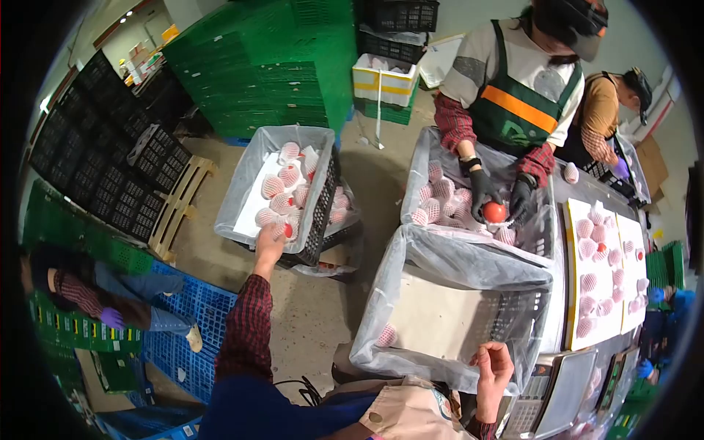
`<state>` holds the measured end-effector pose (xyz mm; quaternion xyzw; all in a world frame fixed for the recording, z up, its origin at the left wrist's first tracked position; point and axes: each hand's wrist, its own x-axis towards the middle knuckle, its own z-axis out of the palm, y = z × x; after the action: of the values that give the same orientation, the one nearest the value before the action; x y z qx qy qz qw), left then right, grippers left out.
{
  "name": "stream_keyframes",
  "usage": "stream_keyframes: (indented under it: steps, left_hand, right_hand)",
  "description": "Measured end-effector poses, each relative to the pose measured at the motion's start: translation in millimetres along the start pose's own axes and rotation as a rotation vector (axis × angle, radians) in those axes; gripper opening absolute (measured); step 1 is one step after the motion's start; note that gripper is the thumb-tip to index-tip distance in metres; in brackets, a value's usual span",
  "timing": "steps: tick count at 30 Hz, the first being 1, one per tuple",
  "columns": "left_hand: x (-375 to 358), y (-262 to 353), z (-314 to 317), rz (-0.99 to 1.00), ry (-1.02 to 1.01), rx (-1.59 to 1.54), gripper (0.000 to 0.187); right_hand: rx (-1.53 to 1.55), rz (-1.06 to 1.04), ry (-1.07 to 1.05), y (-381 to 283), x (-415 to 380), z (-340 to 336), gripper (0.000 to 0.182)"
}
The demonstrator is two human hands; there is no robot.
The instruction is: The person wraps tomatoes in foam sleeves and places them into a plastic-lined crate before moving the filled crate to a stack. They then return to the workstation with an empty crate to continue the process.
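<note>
My left hand (pixel 270 246) reaches into the lined crate on the left, its fingers closed around a red fruit (pixel 286 231) in a pink-white foam net. More netted fruits (pixel 272 186) lie beside it on white paper inside that crate (pixel 228 232). Over the near right corner of a second lined crate (pixel 381 352), my right hand (pixel 494 372) is raised with its fingers curled in, and nothing shows in them. A single netted fruit (pixel 386 335) sits at the left side of this second crate, on its pale bottom.
Across from me a co-worker in black gloves holds a bare red fruit (pixel 495 213) above a crate of netted fruits (pixel 442 189). White trays of netted fruits (pixel 579 279) stand on the right. Green crates (pixel 257 66) and blue pallets (pixel 176 345) are stacked around; another person sits at left.
</note>
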<state>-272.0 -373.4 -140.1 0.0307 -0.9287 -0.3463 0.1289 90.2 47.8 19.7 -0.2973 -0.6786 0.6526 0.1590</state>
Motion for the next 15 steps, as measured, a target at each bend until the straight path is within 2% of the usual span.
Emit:
stream_keyframes:
  steps: [2,3,5,7,9,11,13,15]
  left_hand:
    - [-5.9,3.6,3.1,0.046,-0.103,0.151,0.040]
    - [-13.5,28.6,2.1,0.053,-0.125,0.146,0.040]
    - [-47.0,124.7,-0.8,0.166,-0.103,-0.256,0.026]
    - [-85.8,208.9,-4.9,0.371,-0.229,-0.365,0.021]
    - [-126.1,243.1,17.3,0.659,-0.443,-0.437,0.022]
    - [-169.0,251.1,52.2,0.734,-0.862,-0.461,0.027]
    - [-203.0,236.3,96.3,0.899,-1.082,-0.127,0.027]
    - [-235.3,195.3,149.7,0.952,-1.175,0.154,0.026]
  right_hand:
    - [-0.103,-0.027,0.011,25.6,1.7,-10.2,0.013]
    - [-0.205,-0.013,0.047,38.8,2.3,-14.9,0.013]
    - [-0.563,-0.088,0.057,57.9,3.4,-20.2,0.008]
    - [-0.750,-0.199,0.023,75.5,1.4,-21.3,0.005]
    - [-0.767,-0.165,0.019,96.4,-2.2,-19.1,0.006]
    - [-0.827,-0.206,0.009,92.4,-1.0,-16.2,0.007]
    - [-0.811,-0.190,0.039,92.2,0.7,-15.2,0.007]
    - [-0.807,-0.208,0.059,91.5,0.3,-17.0,0.006]
